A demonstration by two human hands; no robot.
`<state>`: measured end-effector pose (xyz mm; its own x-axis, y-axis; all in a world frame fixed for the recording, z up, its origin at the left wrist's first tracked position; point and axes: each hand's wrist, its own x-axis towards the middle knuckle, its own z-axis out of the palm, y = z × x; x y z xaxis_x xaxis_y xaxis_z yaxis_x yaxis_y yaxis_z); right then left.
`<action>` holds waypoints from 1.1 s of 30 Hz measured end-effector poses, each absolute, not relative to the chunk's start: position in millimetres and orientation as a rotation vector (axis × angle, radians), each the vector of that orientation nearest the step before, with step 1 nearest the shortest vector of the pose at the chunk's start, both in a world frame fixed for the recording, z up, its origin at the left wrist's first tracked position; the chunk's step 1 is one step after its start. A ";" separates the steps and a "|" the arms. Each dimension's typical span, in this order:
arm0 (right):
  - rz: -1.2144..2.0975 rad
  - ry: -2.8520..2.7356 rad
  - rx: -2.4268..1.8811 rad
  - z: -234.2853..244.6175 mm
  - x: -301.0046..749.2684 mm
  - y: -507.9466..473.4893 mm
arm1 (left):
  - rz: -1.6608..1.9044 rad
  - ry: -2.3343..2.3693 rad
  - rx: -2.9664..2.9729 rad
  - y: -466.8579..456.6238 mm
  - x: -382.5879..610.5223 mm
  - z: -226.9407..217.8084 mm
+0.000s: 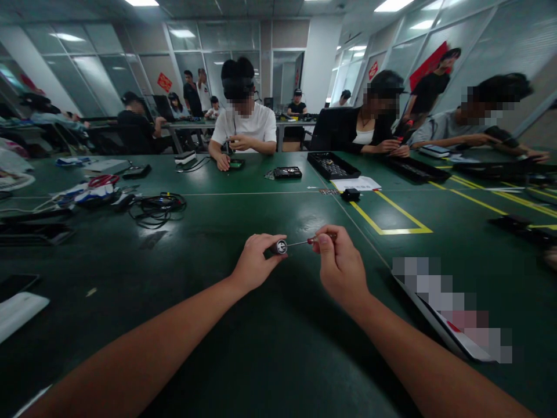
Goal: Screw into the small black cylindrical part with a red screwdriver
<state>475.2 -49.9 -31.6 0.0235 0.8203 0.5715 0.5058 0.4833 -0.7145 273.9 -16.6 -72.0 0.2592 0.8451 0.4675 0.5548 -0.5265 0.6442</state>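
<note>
Red-handled screwdriver [310,240], dark round cylinder [281,247]

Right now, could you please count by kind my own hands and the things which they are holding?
Own hands: 2, the left hand and the right hand
Screwdriver: 1, in the right hand
Dark round part: 1, in the left hand
Total: 4

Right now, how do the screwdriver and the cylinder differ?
The screwdriver is slim with a reddish handle; the cylinder is thicker and dark, with a silvery end. The right hand holds the screwdriver; the left hand holds the cylinder. The screwdriver points leftward; the cylinder shows its round end. Both are held in fingers.
</note>
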 end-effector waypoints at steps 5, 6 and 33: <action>0.287 -1.696 -1.163 -27.4 474.3 -51.5 | 1.134 1.281 2.191 -16.5 273.9 -72.7; 0.274 -1.697 -1.165 -27.0 474.2 -51.5 | 1.130 1.283 2.190 -16.4 273.8 -73.1; 0.142 -1.715 -1.166 -24.9 475.9 -53.2 | 1.101 1.285 2.142 -14.3 273.2 -76.5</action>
<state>475.9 -53.2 -24.9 -0.0187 0.7475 0.6640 0.6283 0.5254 -0.5738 273.2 -14.3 -76.5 0.2636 0.8694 0.4179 0.5462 -0.4916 0.6782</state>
